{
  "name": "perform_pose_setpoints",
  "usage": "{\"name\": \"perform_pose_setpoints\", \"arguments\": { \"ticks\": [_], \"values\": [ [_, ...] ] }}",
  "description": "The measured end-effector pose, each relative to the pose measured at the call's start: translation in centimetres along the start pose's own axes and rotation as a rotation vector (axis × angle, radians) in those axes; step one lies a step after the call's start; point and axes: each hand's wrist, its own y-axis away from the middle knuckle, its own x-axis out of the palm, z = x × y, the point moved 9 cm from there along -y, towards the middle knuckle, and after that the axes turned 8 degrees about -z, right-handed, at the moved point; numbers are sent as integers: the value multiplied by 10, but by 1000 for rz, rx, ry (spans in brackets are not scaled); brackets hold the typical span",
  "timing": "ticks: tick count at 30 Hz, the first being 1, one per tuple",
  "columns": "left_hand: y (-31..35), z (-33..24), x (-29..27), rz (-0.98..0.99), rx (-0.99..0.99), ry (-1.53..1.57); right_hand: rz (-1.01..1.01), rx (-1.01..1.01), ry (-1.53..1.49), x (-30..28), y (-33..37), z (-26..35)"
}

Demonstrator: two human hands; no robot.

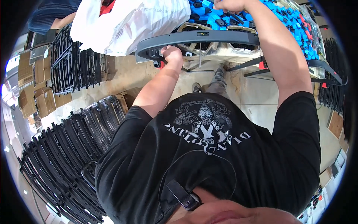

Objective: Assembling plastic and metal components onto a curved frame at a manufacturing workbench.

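Note:
My left hand (172,54) is closed at the left end of a long, curved black bar (201,36), which stretches across in front of me. Just below that hand, a small red piece (159,65) with black parts shows at the bar's end. My right hand (234,5) reaches over a heap of blue and black plastic pieces (212,18) at the top edge. Its fingers are bent together, and what lies between them, if anything, is too small to make out. The bar's right part passes behind my right forearm.
A large white plastic bag (130,26) lies left of the heap. Stacks of black curved bars (67,153) stand at the lower left, more black frames (76,63) above them. Cardboard boxes (43,100) sit at the far left. Another person's arm (64,21) shows at the upper left.

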Motion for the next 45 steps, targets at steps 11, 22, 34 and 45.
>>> {"name": "perform_pose_setpoints", "arguments": {
  "ticks": [11, 22, 34, 45],
  "values": [
    [157, -59, -39, 769, 304, -581, -56, 331, 94, -7, 13, -54],
    [198, -129, -126, 993, 307, -319, -1280, -71, 274, -91, 42, 61],
    [317, -343, -87, 838, 1349, -255, -919, 327, 811, -7, 183, 90],
    [348, -345, -27, 887, 1494, -498, -826, 405, 702, 0, 194, 88]
  ]
}}
